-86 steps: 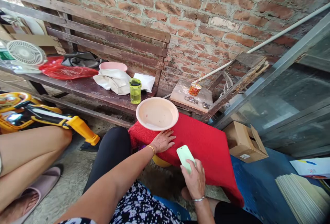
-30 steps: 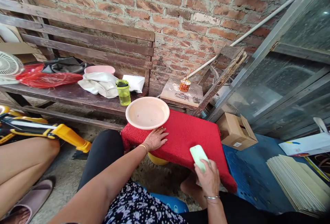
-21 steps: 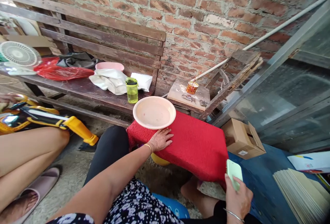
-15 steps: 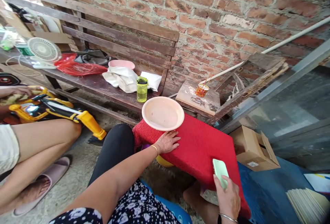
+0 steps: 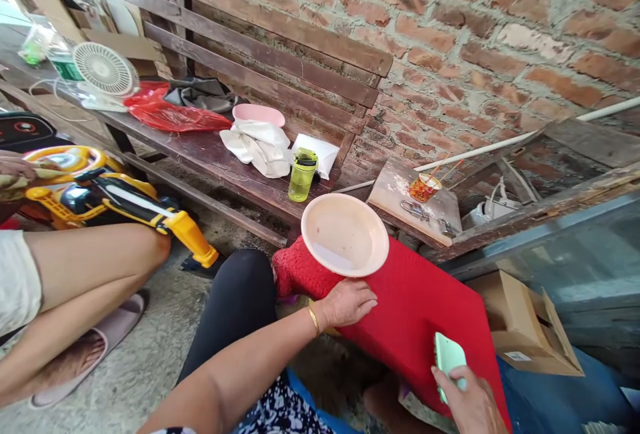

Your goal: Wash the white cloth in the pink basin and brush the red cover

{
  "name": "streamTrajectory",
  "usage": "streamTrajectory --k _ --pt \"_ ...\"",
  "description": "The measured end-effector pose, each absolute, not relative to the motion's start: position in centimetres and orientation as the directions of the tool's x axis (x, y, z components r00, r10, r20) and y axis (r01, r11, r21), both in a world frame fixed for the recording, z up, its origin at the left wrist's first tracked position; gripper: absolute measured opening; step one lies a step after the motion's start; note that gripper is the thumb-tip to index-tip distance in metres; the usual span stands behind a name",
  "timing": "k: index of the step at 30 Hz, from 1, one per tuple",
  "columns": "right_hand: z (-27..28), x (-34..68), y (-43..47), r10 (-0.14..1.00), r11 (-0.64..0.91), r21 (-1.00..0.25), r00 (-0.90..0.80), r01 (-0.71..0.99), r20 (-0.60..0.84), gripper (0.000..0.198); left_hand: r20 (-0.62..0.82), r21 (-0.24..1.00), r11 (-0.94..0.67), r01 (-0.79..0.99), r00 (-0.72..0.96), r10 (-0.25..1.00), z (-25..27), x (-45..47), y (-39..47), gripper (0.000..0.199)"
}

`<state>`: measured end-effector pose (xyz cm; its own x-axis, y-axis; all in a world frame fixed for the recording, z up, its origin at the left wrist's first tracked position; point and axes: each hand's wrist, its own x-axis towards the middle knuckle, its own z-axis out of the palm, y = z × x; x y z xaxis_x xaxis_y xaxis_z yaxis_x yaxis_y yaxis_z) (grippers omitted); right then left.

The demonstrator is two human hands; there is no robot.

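My left hand [image 5: 347,302] lies on a red cloth-covered table [image 5: 415,301], fingers stretched out and holding nothing. Just beyond it stands a pale peach basin [image 5: 345,211], close to the knuckles; whether they touch I cannot tell. Inside the basin is a bright patch that looks like a reflection on shallow water. My right hand [image 5: 473,397] grips a light green phone [image 5: 450,357] over the table's near right part, thumb and fingers around its lower end.
A wooden bench [image 5: 200,161] on the left bears a green bottle [image 5: 303,175], white cloth, a red bag and a fan [image 5: 105,69]. Beside me another person holds a yellow-black toy [image 5: 135,197]. A cardboard box [image 5: 525,324] stands right; a paper cup [image 5: 425,187] sits on a board.
The view has shifted, so most things appear farther right. My left hand's fingers are closer together, still on the cloth. The phone remains in my right hand, tilted somewhat differently.
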<state>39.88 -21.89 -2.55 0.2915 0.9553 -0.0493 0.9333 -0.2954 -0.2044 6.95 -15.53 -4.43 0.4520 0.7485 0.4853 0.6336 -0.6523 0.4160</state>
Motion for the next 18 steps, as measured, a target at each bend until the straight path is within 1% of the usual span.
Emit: streamTrajectory --k 2,4,5,6,7,8,10,11,12,13,14,16,18 --pt "-2.0 35.6 -21.9 0.973 -0.233 -0.245 0.225 0.941 -0.059 0.042 0.629 0.395 -0.735 0.55 0.422 0.653 -1.9 5.7 -16.4 0.025" --pt "-1.9 30.2 -22.0 0.993 -0.12 -0.31 0.115 0.943 -0.034 0.038 0.742 0.344 -0.767 0.542 0.343 0.576 0.5 3.9 -16.7 0.023" --pt "-2.0 27.5 -22.1 0.999 -0.048 -0.341 0.045 0.939 -0.016 0.034 0.771 0.346 -0.744 0.572 0.279 0.573 1.5 2.8 -16.6 0.022" --pt "-2.2 24.8 -22.0 1.0 0.022 -0.362 -0.025 0.932 -0.003 0.031 0.776 0.367 -0.692 0.622 0.205 0.596 2.1 1.8 -16.3 0.022" --pt "-2.4 22.4 -22.0 0.996 0.085 -0.373 -0.09 0.924 0.004 0.027 0.759 0.402 -0.606 0.687 0.121 0.64 2.5 0.7 -15.9 0.021" --pt "-2.6 20.4 -21.8 0.989 0.138 -0.372 -0.147 0.918 0.005 0.023 0.718 0.439 -0.486 0.755 0.03 0.695 2.6 -0.4 -15.3 0.02" --pt "-3.0 18.0 -21.4 0.976 0.204 -0.348 -0.218 0.915 -0.001 0.018 0.584 0.486 -0.189 0.853 -0.156 0.796 2.2 -2.3 -14.1 0.016" --pt "-3.0 17.7 -21.1 0.973 0.216 -0.33 -0.231 0.919 -0.005 0.017 0.504 0.491 -0.049 0.87 -0.237 0.83 1.9 -3.0 -13.5 0.019" --pt "-3.0 18.0 -20.8 0.974 0.212 -0.309 -0.226 0.927 -0.01 0.017 0.426 0.49 0.06 0.87 -0.299 0.854 1.6 -3.6 -13.1 0.025" --pt "-3.0 19.0 -20.6 0.979 0.188 -0.281 -0.201 0.941 -0.018 0.018 0.358 0.49 0.131 0.862 -0.336 0.871 1.3 -4.0 -12.7 0.03" --pt "-2.8 20.5 -20.3 0.988 0.14 -0.245 -0.152 0.959 -0.029 0.019 0.309 0.49 0.165 0.856 -0.348 0.885 1.0 -4.3 -12.4 0.033" --pt "-2.3 24.6 -20.0 0.999 -0.009 -0.154 0.001 0.988 -0.054 0.025 0.264 0.494 0.175 0.852 -0.338 0.903 0.7 -4.4 -12.2 0.038" --pt "-1.7 28.9 -19.9 0.984 -0.172 -0.071 0.167 0.983 -0.067 0.032 0.264 0.488 0.162 0.857 -0.322 0.909 0.6 -4.3 -12.1 0.038"
